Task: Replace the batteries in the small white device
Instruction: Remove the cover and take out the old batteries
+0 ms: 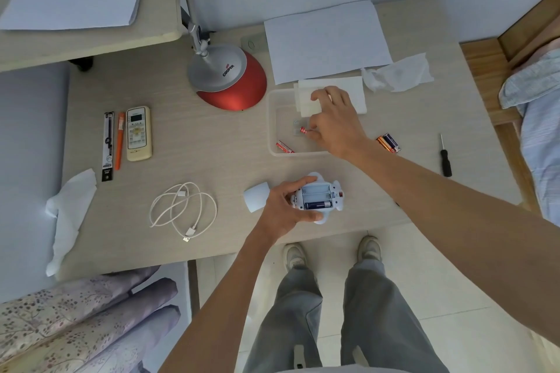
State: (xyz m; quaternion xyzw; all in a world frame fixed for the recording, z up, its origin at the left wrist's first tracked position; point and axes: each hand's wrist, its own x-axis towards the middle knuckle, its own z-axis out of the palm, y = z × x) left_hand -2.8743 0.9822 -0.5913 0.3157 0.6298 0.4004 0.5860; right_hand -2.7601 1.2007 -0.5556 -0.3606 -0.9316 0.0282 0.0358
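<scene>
My left hand grips the small white device near the table's front edge. Its battery bay faces up, with one dark blue battery in the nearest slot and the other slots bare. The white battery cover lies just left of that hand. My right hand reaches into the clear plastic tray and pinches a red battery. A second red battery lies at the tray's front. A pack of orange and blue batteries rests right of the tray.
A black screwdriver lies at the right. A red lamp base, paper sheet and tissues sit behind the tray. A remote control, pens, white cable and tissue lie at the left.
</scene>
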